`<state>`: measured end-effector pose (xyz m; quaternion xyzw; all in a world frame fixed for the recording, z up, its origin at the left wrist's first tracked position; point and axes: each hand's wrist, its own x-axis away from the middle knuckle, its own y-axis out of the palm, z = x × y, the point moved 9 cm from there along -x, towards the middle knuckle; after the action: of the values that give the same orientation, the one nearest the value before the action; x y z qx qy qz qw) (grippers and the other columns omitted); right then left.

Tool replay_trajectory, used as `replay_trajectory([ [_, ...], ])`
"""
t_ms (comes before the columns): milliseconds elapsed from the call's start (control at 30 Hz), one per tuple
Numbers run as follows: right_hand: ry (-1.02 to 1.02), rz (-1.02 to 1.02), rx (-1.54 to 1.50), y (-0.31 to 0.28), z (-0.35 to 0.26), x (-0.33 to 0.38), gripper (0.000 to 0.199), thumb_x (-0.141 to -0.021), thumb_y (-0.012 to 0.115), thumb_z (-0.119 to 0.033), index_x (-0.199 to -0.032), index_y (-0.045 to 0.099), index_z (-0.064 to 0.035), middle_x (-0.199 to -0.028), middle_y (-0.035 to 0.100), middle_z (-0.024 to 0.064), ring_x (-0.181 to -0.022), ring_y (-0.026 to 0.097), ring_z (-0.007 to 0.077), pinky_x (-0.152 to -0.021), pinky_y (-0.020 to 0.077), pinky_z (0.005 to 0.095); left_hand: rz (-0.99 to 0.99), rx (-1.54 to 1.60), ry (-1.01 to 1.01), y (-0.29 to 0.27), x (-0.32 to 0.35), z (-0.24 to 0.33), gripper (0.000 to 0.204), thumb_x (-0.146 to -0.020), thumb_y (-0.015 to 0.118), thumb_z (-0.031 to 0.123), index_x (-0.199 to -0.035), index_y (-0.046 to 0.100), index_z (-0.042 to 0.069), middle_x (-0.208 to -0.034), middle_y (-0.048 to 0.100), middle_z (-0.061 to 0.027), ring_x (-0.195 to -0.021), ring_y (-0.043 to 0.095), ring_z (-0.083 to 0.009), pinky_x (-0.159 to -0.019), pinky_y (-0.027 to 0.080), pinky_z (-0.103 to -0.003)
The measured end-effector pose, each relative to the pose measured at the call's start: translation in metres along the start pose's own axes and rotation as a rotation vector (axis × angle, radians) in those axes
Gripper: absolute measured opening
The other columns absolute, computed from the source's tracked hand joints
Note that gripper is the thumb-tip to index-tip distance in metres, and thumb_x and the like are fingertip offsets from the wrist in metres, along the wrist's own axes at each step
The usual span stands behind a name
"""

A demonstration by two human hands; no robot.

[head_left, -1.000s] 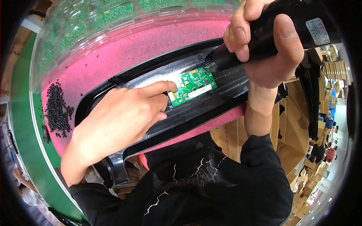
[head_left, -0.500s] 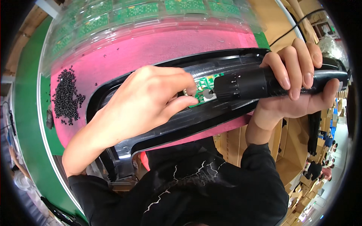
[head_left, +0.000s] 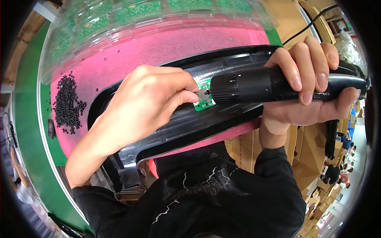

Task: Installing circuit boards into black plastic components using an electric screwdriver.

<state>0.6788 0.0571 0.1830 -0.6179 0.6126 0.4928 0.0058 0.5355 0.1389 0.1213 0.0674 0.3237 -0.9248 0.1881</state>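
My right hand (head_left: 307, 75) wraps around a black electric screwdriver (head_left: 254, 85), which lies nearly level and points left. Its ringed nose covers part of a small green circuit board (head_left: 204, 106), and a dark tip reaches a round grey part (head_left: 203, 94) on that board. Thumb and forefinger of my left hand (head_left: 158, 91) are pinched together at the board's left side, beside the tip. Whatever is between those fingertips is hidden. Beneath both hands lies a long black plastic housing (head_left: 174, 127) with raised rims, the board set inside it.
A heap of small black screws (head_left: 68, 105) lies on the pink mat (head_left: 158, 47) at the left. Clear plastic trays (head_left: 131, 14) of green boards stand along the far side. Cardboard boxes (head_left: 305, 150) are at the right, and a black cable (head_left: 309, 25) runs at the upper right.
The screwdriver has moved left, its nose now covering more of the board and its tip at the round grey part. My left hand has shifted slightly left, still pinched.
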Motion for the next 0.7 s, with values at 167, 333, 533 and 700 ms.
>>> replay_trajectory([
  [167,-0.023,-0.063,0.024,0.005,0.0,0.0,0.04,-0.085,0.075,-0.037,-0.101,0.055,-0.0065,-0.08,0.054,-0.0011,-0.064,0.056,0.0092,-0.072,0.0465,0.0281,0.058,-0.055,0.065,-0.006,-0.002,0.006,0.015,-0.078,0.076,-0.001,-0.089,0.066,-0.004,-0.082,0.069,-0.0124,-0.07,0.067,-0.0251,-0.063,0.052,-0.031],
  [333,-0.022,-0.101,0.08,0.006,0.011,0.002,0.044,-0.086,0.074,-0.038,-0.108,0.054,-0.0064,-0.088,0.055,0.0,-0.067,0.055,0.0091,-0.073,0.0453,0.0286,0.121,-0.076,0.123,-0.011,0.001,0.01,0.014,-0.078,0.074,-0.003,-0.09,0.067,-0.004,-0.087,0.071,-0.0134,-0.077,0.068,-0.0284,-0.069,0.053,-0.033],
  [533,0.067,-0.217,0.31,0.011,0.007,0.004,0.048,-0.089,0.069,-0.046,-0.114,0.055,-0.0069,-0.09,0.054,0.0003,-0.067,0.053,0.0085,-0.069,0.0422,0.028,0.247,-0.308,0.139,-0.025,0.001,0.015,0.012,-0.08,0.072,-0.003,-0.091,0.067,-0.003,-0.086,0.07,-0.0139,-0.08,0.067,-0.0296,-0.072,0.053,-0.035],
  [700,0.044,-0.217,0.379,0.003,0.022,0.003,0.05,-0.09,0.064,-0.049,-0.113,0.055,-0.0062,-0.087,0.054,0.0003,-0.063,0.05,0.0083,-0.063,0.0402,0.027,0.182,-0.325,0.095,-0.016,0.001,-0.001,0.01,-0.084,0.069,0.002,-0.091,0.065,-0.003,-0.085,0.068,-0.0146,-0.081,0.063,-0.0327,-0.073,0.05,-0.039],
])
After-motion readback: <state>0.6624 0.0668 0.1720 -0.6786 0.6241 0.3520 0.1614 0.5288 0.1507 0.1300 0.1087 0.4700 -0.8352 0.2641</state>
